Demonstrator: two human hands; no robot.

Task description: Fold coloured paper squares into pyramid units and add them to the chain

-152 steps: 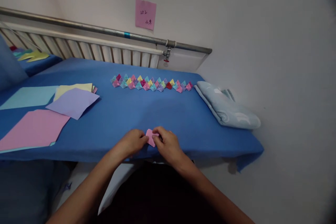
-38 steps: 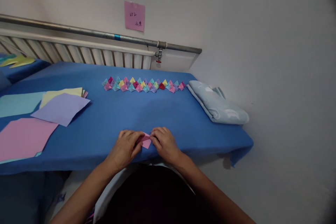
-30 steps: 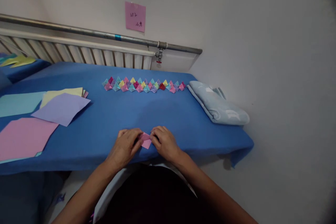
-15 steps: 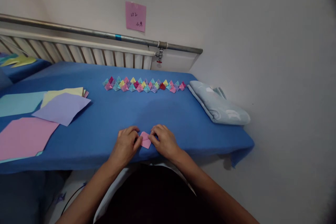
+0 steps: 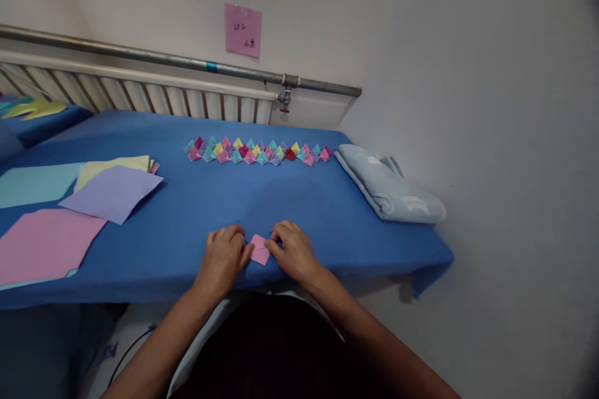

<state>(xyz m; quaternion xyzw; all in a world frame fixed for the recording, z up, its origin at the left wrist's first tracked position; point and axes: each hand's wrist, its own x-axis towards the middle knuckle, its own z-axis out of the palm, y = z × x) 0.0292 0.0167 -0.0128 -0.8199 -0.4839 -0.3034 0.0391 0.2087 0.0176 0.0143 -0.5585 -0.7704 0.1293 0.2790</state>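
A small folded piece of pink paper (image 5: 259, 250) lies near the front edge of the blue-covered table, between my two hands. My left hand (image 5: 224, 254) pinches its left side, thumb on the edge and fingers curled. On the right side, my right hand (image 5: 292, 250) has its thumb and fingertips closed on the opposite edge. A crease or flap line crosses the paper's middle. Farther back stretches a row of small folded paper pieces (image 5: 249, 151) in pink, blue, yellow, purple and red.
Loose coloured sheets lie at the left: a purple sheet (image 5: 115, 192), a pink sheet (image 5: 49, 246) and a light blue sheet (image 5: 37, 184). A folded blanket (image 5: 390, 187) rests at the right. Behind the blue tablecloth (image 5: 187, 199) stand a radiator (image 5: 154, 98) and a pipe (image 5: 154, 56).
Almost nothing differs. My left hand has shifted very slightly to the left, and both hands stay at the pink paper's edges.
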